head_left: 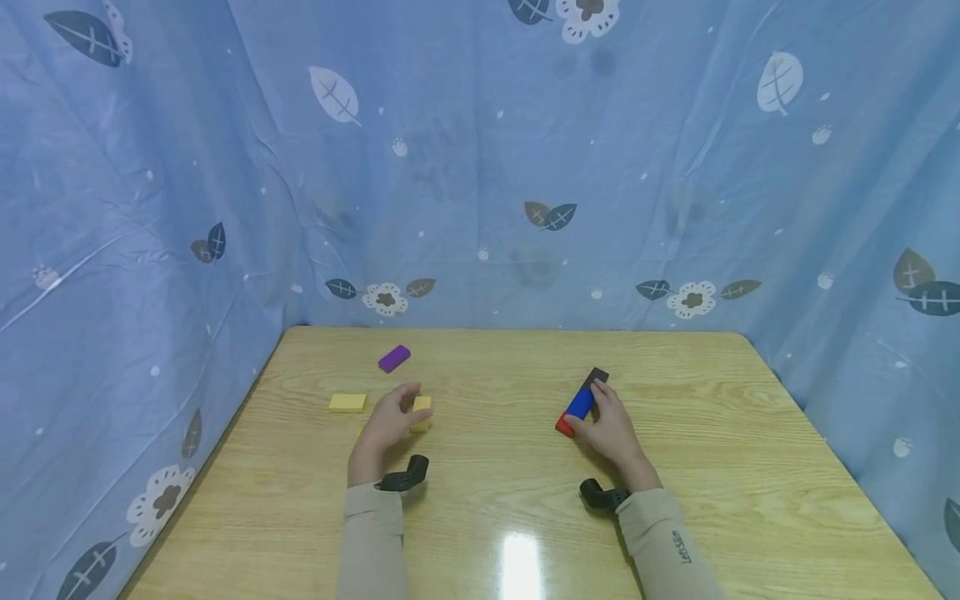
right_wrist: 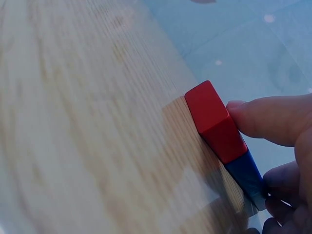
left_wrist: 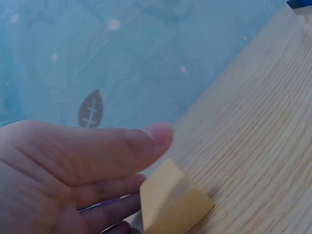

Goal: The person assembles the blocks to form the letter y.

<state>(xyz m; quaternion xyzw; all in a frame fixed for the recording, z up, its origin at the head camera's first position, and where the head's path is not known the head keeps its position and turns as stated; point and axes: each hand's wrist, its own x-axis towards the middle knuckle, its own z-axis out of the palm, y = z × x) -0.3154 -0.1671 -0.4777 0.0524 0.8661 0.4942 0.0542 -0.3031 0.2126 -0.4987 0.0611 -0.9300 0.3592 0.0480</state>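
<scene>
My left hand [head_left: 386,423] curves loosely around a yellow block [head_left: 422,403] on the table. In the left wrist view its thumb [left_wrist: 158,139] is raised above the yellow block [left_wrist: 180,200], while the other fingers lie along the block's far side. A red block [head_left: 564,424], a blue block [head_left: 580,404] and a black block [head_left: 597,377] form a slanted row. Spread along that row, my right hand [head_left: 611,425] has its thumb on the red block [right_wrist: 214,119] and its fingers beside the blue block [right_wrist: 245,175] and the black one.
Left of my left hand lies another yellow block [head_left: 347,403]; a bit of yellow also shows beside the left wrist. A purple block [head_left: 394,358] rests farther back. The wooden table [head_left: 487,483] meets a blue patterned curtain [head_left: 480,167] at its back and sides.
</scene>
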